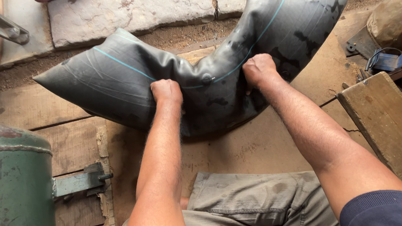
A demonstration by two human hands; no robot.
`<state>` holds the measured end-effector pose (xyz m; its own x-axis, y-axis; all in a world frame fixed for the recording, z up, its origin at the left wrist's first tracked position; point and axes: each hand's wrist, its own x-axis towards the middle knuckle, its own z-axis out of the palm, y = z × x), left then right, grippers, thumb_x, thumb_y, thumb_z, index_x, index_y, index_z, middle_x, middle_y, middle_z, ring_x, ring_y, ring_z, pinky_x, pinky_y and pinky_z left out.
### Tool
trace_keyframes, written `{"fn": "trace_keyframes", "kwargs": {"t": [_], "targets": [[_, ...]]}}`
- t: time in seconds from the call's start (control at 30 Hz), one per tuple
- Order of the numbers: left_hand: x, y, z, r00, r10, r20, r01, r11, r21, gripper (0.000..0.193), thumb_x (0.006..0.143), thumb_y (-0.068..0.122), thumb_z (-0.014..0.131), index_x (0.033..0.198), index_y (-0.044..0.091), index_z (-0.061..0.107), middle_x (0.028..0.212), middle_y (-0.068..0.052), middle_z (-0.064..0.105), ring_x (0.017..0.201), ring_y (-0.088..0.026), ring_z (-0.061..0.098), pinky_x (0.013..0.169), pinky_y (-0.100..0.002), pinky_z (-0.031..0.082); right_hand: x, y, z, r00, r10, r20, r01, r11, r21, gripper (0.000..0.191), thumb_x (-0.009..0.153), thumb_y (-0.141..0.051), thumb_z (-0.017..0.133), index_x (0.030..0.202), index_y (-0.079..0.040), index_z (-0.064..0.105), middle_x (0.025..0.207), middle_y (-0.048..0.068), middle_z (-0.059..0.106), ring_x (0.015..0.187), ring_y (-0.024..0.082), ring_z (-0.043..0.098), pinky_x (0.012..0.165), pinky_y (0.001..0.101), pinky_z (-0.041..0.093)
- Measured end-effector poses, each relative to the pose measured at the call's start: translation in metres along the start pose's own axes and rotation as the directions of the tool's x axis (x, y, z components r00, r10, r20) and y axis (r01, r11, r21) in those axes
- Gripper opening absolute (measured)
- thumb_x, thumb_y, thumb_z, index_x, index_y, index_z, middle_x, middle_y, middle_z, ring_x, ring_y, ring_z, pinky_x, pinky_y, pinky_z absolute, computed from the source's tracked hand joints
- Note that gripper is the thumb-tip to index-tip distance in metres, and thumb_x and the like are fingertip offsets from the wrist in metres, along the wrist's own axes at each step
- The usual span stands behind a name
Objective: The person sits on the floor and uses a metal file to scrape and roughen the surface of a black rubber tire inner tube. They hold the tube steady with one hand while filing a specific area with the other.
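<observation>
Black rubber inner tube point(112, 79), partly inflated and bent into a wide U across the upper middle of the frame, both ends rising toward the top corners. Left hand point(166, 92) clenched into a fist, knuckles driven down into the tube just left of its lowest bend. Right hand point(259, 69) likewise clenched, pressed into the rubber a little right of centre. Small round valve spot point(206, 78) kept between the two fists, probably so the pressure squeezed the section around it. Thin teal line point(123, 63) traced along the tube's curve. Whether either fist pinched a fold of rubber, impossible to tell; only pressing shown.

Beneath, worn wooden planks point(74, 142) and a scuffed board, dusty, with sandy grit toward the stone slabs point(130, 8) along the top edge. Green metal tank point(11, 190) at the lower left, a grey bracket point(79, 181) jutting from it. Wooden block point(390, 124) at the right edge, blue metal piece point(388, 60) above it. Grey trousers point(247, 210) at the bottom centre, knees close to the work. Rough outdoor workshop ground, daylight falling hard.
</observation>
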<state>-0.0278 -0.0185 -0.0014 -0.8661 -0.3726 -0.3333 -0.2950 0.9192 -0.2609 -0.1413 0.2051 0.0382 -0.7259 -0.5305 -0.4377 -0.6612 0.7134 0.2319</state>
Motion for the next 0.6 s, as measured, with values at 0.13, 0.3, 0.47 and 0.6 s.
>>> {"fn": "trace_keyframes", "kwargs": {"t": [0.13, 0.3, 0.47, 0.6], "targets": [[-0.006, 0.001, 0.003, 1.0, 0.011, 0.021, -0.011, 1.0, 0.003, 0.015, 0.092, 0.024, 0.07, 0.101, 0.02, 0.081, 0.098, 0.0, 0.078, 0.094, -0.021, 0.074, 0.068, -0.038, 0.051, -0.006, -0.002, 0.006, 1.0, -0.003, -0.003, 0.003, 1.0, -0.026, 0.049, 0.06, -0.051, 0.094, 0.09, -0.014, 0.082, 0.091, 0.003, 0.078, 0.092, 0.022, 0.074, 0.076, 0.0351, 0.058], [-0.018, 0.006, 0.011, 1.0, 0.008, 0.022, -0.008, 1.0, -0.009, 0.013, 0.092, 0.024, 0.07, 0.1, 0.021, 0.08, 0.097, 0.001, 0.078, 0.093, -0.02, 0.074, 0.068, -0.038, 0.05, -0.013, -0.005, 0.015, 0.999, -0.048, 0.003, 0.048, 0.997, -0.06, 0.043, 0.061, -0.045, 0.094, 0.09, -0.015, 0.083, 0.092, 0.004, 0.078, 0.094, 0.022, 0.074, 0.078, 0.0337, 0.057], [-0.027, 0.009, 0.011, 0.997, 0.022, 0.071, -0.025, 0.999, 0.038, 0.012, 0.094, 0.025, 0.07, 0.098, 0.019, 0.079, 0.091, 0.001, 0.077, 0.087, -0.019, 0.073, 0.067, -0.036, 0.049, -0.02, -0.009, 0.019, 1.0, -0.013, 0.025, 0.015, 0.998, -0.064, 0.049, 0.063, -0.05, 0.093, 0.094, -0.015, 0.081, 0.094, 0.004, 0.078, 0.095, 0.022, 0.074, 0.078, 0.0348, 0.057], [-0.031, 0.008, 0.008, 0.998, 0.021, 0.067, -0.024, 0.999, 0.043, 0.011, 0.096, 0.024, 0.07, 0.098, 0.02, 0.08, 0.089, 0.001, 0.079, 0.085, -0.018, 0.074, 0.068, -0.035, 0.05, -0.022, -0.009, 0.02, 0.999, 0.009, 0.034, -0.007, 0.997, -0.072, 0.05, 0.063, -0.054, 0.09, 0.094, -0.015, 0.081, 0.092, 0.002, 0.078, 0.094, 0.022, 0.074, 0.076, 0.0356, 0.058]]}}
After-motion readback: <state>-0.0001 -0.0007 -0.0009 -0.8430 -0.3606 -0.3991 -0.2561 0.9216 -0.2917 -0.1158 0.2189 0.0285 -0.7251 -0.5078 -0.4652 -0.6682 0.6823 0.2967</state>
